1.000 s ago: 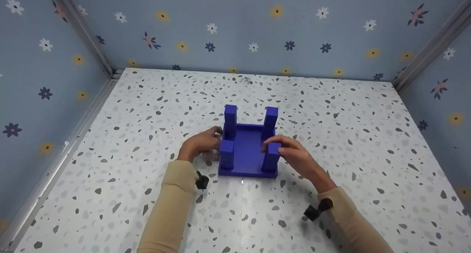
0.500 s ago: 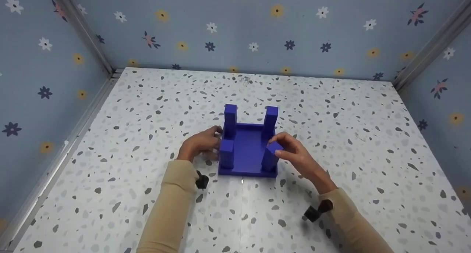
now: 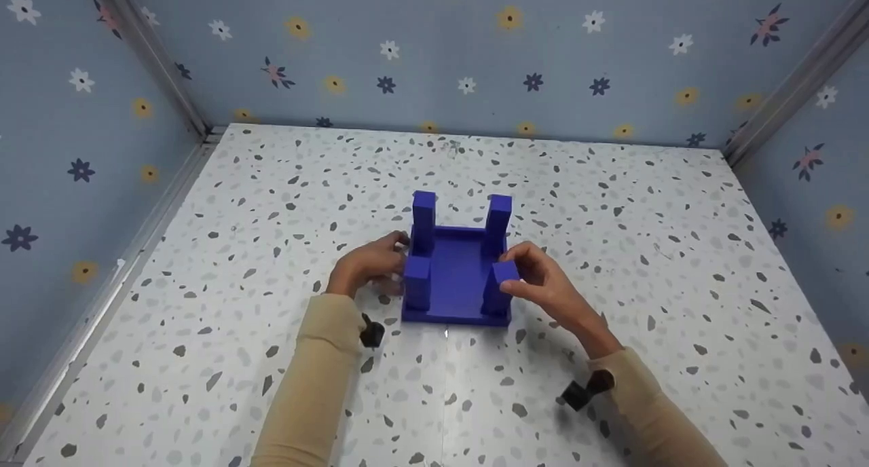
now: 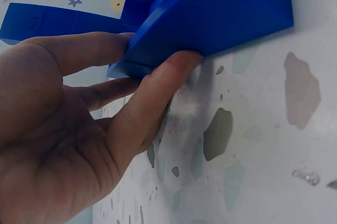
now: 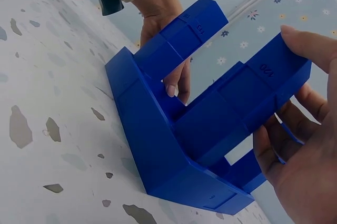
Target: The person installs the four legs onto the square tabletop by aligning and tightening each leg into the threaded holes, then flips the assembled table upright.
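A blue block piece lies on the speckled table: a flat base (image 3: 453, 280) with upright legs at its corners. My left hand (image 3: 397, 260) pinches the base's left edge; in the left wrist view, my left hand (image 4: 152, 56) has the thumb under the blue base (image 4: 221, 13) and a finger above it. My right hand (image 3: 521, 269) grips the near right leg (image 3: 499, 297) by its top. In the right wrist view, my right hand (image 5: 303, 103) wraps that leg (image 5: 247, 103), marked 120. The near left leg (image 3: 417, 284) and both far legs stand free.
The white speckled table (image 3: 611, 216) is boxed in by blue flowered walls (image 3: 475, 53) at the back and both sides, with metal corner rails (image 3: 156, 66). A black wrist camera mount (image 3: 584, 389) sits on each beige sleeve.
My right hand has shifted from over the near right leg's top to its right side, and the leg rocked slightly. The left hand and the base stay where they were.
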